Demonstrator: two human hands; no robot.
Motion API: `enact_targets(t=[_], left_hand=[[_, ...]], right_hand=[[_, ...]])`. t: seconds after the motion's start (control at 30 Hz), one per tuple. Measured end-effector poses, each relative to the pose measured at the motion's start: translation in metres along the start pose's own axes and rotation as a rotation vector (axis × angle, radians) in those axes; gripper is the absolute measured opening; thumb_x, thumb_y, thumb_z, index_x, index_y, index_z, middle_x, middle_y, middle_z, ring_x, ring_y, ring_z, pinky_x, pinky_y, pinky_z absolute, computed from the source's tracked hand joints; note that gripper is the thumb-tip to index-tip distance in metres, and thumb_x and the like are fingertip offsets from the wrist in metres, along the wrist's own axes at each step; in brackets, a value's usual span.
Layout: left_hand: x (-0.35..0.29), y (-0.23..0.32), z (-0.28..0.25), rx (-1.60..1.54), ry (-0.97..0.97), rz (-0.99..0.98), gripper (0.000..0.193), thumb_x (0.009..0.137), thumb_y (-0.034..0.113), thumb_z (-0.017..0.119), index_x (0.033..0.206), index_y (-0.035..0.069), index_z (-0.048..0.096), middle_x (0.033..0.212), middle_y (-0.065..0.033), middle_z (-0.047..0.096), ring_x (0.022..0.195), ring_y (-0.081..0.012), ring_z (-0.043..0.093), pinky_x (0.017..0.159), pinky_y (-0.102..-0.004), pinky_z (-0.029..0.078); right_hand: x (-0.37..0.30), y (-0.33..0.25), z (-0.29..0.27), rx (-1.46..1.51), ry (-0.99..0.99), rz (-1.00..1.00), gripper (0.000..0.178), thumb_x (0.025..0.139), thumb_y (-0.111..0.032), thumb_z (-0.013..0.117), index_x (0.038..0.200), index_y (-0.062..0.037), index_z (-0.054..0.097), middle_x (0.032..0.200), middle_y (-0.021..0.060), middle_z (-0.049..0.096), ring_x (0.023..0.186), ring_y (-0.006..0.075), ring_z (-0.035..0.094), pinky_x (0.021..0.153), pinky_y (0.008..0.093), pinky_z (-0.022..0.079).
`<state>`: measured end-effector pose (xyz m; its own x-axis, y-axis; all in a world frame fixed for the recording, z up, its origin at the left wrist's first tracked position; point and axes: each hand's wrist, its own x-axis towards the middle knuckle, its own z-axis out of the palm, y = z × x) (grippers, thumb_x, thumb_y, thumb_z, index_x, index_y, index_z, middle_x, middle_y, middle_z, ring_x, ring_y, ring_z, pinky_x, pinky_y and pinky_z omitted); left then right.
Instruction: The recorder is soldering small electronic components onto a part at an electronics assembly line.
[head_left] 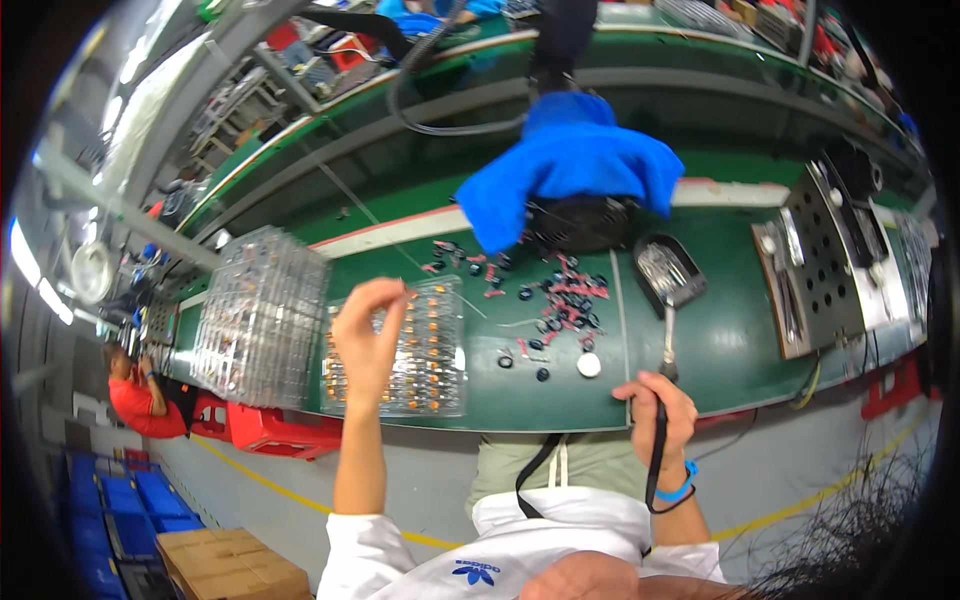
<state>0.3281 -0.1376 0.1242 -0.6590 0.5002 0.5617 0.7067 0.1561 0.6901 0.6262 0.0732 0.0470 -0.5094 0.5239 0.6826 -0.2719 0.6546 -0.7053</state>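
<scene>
Soldering iron [665, 350]: your right hand [662, 412] has it by the handle at the near edge of the bench [720, 330], fingers wrapped tight around the grip, tip aimed away from you toward a small dark tray [668, 272] just beyond it. Your left hand [368, 335] is raised over the clear parts tray [420, 350], thumb and fingertips pinched together on something too small to make out.

You could burn yourself or scorch a part, I think, if the hot tip swings left toward the scattered red and black components [560, 300] lying between your two sets of fingers. The cord trailing down from your right fist could snag on your lap and jerk the iron. A loose pinch would drop the piece among the tray's cells.

The bench is a green mat, with a blue cloth [570, 160] draped beyond the parts and a stack of clear trays [260, 315] left of your left fingers. Around it is a workshop, with blue crates [140, 500] and another person in red [135, 395] at far left.
</scene>
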Motion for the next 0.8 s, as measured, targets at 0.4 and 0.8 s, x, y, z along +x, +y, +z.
enact_targets(t=[0.4, 0.8], left_hand=[[-0.07, 0.083, 0.132, -0.266, -0.242, 0.141, 0.017, 0.077, -0.012, 0.077, 0.09, -0.004, 0.071, 0.097, -0.0135, 0.074, 0.091, -0.0239, 0.073, 0.081, -0.0324, 0.057], [-0.08, 0.078, 0.105, -0.009, -0.385, 0.452, 0.023, 0.075, 0.005, 0.079, 0.096, 0.003, 0.071, 0.105, -0.0094, 0.07, 0.095, -0.0286, 0.069, 0.08, -0.0384, 0.055]], right_hand=[[0.009, -0.001, 0.013, -0.187, -0.047, -0.097, 0.034, 0.082, 0.012, 0.068, 0.11, -0.0021, 0.058, 0.108, 0.0177, 0.076, 0.082, 0.0289, 0.07, 0.07, 0.0352, 0.055], [0.013, -0.007, 0.019, -0.314, -0.194, -0.135, 0.026, 0.08, 0.013, 0.067, 0.104, 0.0014, 0.064, 0.107, 0.0169, 0.076, 0.069, 0.0286, 0.064, 0.062, 0.0347, 0.052]])
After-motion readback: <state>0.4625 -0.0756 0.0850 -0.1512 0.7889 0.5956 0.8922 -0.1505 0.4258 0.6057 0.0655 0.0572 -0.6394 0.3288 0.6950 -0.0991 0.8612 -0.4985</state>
